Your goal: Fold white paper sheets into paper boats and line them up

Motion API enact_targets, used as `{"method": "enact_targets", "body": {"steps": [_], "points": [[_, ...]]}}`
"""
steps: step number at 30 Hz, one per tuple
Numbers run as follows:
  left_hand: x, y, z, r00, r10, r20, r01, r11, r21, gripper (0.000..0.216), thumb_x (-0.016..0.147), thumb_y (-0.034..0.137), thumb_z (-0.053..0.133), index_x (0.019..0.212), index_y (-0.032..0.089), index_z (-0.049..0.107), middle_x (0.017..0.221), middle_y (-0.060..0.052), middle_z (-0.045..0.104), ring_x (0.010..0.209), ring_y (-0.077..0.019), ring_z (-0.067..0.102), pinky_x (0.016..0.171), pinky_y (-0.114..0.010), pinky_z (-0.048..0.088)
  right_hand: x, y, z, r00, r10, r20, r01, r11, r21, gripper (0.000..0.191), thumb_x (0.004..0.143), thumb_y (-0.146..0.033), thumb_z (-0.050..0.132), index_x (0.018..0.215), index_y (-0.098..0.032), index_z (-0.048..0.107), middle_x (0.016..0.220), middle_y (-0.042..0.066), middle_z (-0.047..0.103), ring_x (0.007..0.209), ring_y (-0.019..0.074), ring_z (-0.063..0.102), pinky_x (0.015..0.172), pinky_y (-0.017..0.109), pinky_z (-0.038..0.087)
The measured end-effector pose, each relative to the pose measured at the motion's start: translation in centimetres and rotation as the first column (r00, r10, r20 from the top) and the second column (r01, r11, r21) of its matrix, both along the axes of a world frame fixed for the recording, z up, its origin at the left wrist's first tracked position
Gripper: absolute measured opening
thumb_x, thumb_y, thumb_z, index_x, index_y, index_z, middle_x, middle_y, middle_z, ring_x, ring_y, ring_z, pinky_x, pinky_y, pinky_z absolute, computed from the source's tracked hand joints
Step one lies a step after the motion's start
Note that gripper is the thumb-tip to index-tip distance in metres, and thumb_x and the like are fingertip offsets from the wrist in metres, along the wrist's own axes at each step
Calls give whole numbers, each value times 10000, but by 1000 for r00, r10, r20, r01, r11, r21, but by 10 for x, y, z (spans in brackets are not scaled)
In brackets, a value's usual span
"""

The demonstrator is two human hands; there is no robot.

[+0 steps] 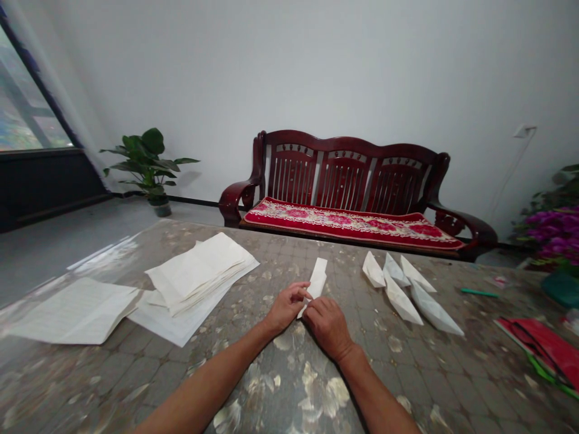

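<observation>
A narrow folded strip of white paper (318,281) lies on the patterned table in front of me, pointing away. My left hand (288,306) is at its near left edge, fingers bent and pressed onto the paper. Against the near right edge is my right hand (329,325), its fingers curled over the paper's near end. The fingertips of both hands almost meet, and they hide that end of the strip. Off to the right stand several folded white paper boats (402,301), grouped close together.
Left of my hands lies a stack of white paper sheets (203,268), with a loose folded sheet (75,310) beside it. On the right are a green pen (479,293) and a red folder or pouch (545,346). A wooden bench (348,175) stands beyond the table (253,386).
</observation>
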State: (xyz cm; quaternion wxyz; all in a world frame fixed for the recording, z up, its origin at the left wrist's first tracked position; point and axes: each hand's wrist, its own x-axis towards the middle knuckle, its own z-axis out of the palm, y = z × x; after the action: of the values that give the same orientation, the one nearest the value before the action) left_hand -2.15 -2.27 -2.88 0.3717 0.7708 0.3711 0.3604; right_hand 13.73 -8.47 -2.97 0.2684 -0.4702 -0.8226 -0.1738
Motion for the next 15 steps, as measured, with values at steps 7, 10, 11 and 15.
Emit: {"method": "enact_targets", "body": {"steps": [7,10,11,15], "points": [[2,6,-7,992,32,-125,-35,999,-25,460,676,2,455,987,212,719,1133,-16,708,1046,-186,650,1006,-364,498,1,8,-6,996,-87,-32,83,989,-121,126,948,-216,564,837,-212,622,853,28,630,820,185,512,741,292,345],[-1,7,-6,990,35,-135,-53,990,-128,455,691,40,470,1059,182,696,1033,-24,729,933,-186,675,924,-339,537,1,10,-6,991,-120,-54,107,974,-202,122,944,-259,583,836,-212,615,865,25,619,839,190,507,746,286,341],[-2,7,-5,993,35,-113,-53,985,-166,453,701,50,473,1082,172,685,1034,-31,730,927,-185,679,914,-331,538,1,11,-5,988,-139,-60,122,964,-236,130,943,-272,588,830,-212,613,866,23,618,844,191,508,745,285,337],[-9,5,0,1000,-20,2,20,965,-262,370,772,117,504,1108,161,651,1053,-48,731,936,-178,686,899,-304,534,-2,17,-1,971,-227,-73,183,907,-379,149,939,-307,596,825,-215,614,887,14,633,870,192,525,753,282,323]]}}
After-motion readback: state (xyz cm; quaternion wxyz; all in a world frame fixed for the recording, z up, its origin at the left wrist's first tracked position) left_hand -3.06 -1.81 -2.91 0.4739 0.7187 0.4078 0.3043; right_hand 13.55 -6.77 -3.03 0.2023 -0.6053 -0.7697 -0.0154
